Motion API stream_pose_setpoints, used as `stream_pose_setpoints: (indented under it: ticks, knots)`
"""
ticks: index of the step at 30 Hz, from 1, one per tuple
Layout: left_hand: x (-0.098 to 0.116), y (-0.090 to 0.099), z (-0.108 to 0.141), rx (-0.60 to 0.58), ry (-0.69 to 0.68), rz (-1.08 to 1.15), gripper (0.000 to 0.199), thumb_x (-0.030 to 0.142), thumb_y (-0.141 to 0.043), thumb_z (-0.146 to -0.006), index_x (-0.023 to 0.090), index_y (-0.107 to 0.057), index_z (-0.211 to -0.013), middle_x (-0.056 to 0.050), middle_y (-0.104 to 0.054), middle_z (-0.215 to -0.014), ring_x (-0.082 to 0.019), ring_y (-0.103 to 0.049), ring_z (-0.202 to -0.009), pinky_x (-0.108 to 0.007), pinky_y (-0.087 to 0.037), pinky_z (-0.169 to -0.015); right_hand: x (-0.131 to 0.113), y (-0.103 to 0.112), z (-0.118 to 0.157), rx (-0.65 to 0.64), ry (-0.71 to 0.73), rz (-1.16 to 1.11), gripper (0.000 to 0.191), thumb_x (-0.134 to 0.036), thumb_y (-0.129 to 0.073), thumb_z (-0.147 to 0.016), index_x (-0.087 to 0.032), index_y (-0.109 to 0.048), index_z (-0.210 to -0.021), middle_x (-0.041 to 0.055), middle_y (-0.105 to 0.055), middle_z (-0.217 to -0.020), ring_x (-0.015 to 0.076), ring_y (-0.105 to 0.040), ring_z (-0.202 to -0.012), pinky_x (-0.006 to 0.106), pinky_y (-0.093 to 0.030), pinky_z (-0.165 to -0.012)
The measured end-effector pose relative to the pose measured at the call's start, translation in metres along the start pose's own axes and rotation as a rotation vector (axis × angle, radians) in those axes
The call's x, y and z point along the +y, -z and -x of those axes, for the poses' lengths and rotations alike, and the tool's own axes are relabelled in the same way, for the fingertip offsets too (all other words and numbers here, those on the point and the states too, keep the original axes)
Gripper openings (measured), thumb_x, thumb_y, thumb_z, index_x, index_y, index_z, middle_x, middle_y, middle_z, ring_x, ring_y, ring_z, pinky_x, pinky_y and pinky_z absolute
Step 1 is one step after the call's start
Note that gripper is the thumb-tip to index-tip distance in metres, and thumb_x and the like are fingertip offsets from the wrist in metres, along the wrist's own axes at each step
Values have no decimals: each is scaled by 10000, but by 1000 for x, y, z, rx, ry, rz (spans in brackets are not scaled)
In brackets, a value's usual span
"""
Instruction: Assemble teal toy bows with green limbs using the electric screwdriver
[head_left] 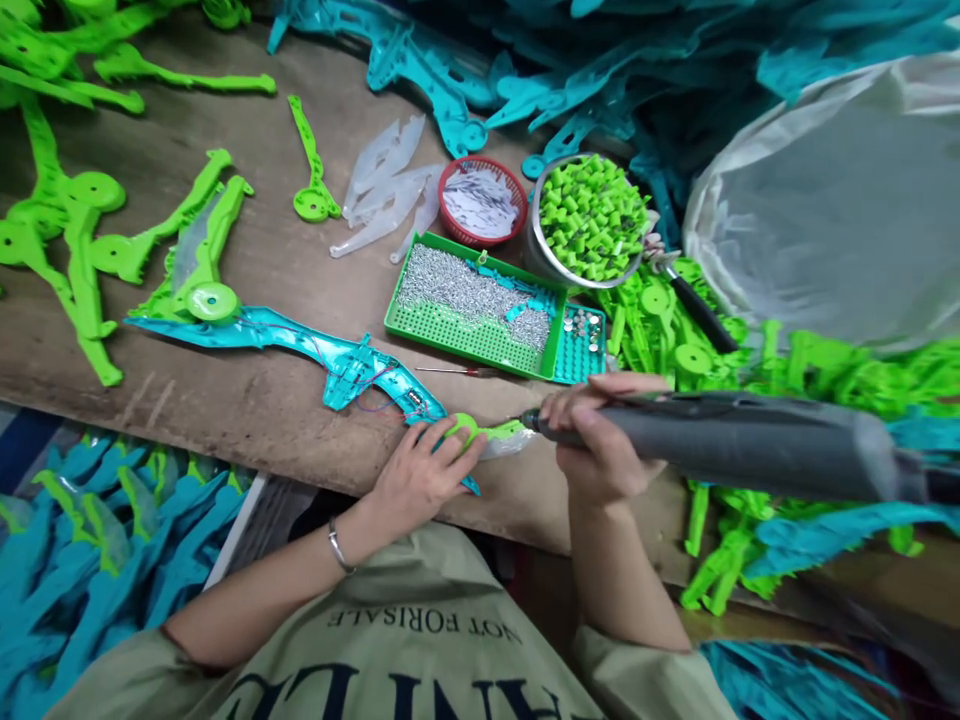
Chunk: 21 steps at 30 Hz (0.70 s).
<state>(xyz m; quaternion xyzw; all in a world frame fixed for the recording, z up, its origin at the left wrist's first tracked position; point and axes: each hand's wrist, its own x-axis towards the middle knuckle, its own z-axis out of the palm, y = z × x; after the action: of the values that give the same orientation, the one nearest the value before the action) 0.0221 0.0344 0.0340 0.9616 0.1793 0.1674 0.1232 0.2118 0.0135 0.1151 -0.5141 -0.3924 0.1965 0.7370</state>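
Observation:
A long teal plastic toy bow half (289, 338) lies on the table with its inside up, thin wires running along it. My left hand (424, 465) grips its right end, fingers curved over a green round limb piece (460, 430). A clear plastic part (504, 444) shows beside that limb. My right hand (600, 445) is wrapped round a dark grey electric screwdriver (750, 440). It lies nearly level, its tip at the green limb's outer end; whether tip and screw touch, I cannot tell. At the bow's left end sits another green limb (214, 300) with a clear part.
Behind the bow stand a green tray of screws (465, 290), a teal tray (581, 345), a red basket of white strips (482, 200) and a bowl of green caps (592, 220). A thin red-handled screwdriver (457, 371) lies before the tray. Green limbs (97, 190) crowd the left.

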Motion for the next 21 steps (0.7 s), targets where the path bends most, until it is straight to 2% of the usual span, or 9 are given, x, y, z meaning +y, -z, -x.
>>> stream_pose_setpoints:
  ticks: [4, 8, 10, 17, 21]
  knots:
    - [-1, -1, 0, 19, -1, -13, 553, 418, -721, -929, 176, -575, -1405, -95, -688, -1311, -283, -586, -1271, -414, -497, -992, 5, 14, 20, 55, -14, 33, 177, -194, -714, -787, -229, -668, -955, -75, -590, -570, 132, -563, -458, 295, -520, -494]
    - [-2, -1, 1, 32, -8, -6, 575, 414, -740, -912, 169, -575, -1405, -100, -691, -1296, -279, -586, -1269, -409, -507, -980, 14, 17, 25, 103, -38, 38, 175, -188, -711, -786, -231, -653, -945, -77, -584, -572, 130, -555, -458, 301, -526, -511]
    - [-2, -1, 1, 28, -8, -6, 576, 418, -738, -912, 173, -575, -1407, -101, -691, -1296, -278, -587, -1269, -407, -508, -982, 18, 18, 26, 85, -47, 32, 145, -186, -708, -798, -237, -639, -915, -76, -581, -576, 129, -557, -467, 297, -519, -514]
    - [-3, -4, 1, 33, -19, -16, 609, 441, -753, -891, 158, -582, -1402, -110, -706, -1258, -277, -595, -1249, -417, -497, -1003, 30, 36, 31, -210, -135, 74, 158, -179, -722, -839, -265, -620, -924, -61, -623, -673, 145, -602, -555, 300, -507, -534]
    - [-3, -5, 2, 64, -7, -11, 600, 439, -759, -887, 155, -590, -1388, -109, -715, -1242, -274, -607, -1238, -418, -502, -982, 24, 36, 12, -376, -176, 1, 153, -213, -711, -858, -249, -661, -998, -59, -613, -615, 135, -563, -487, 290, -482, -487]
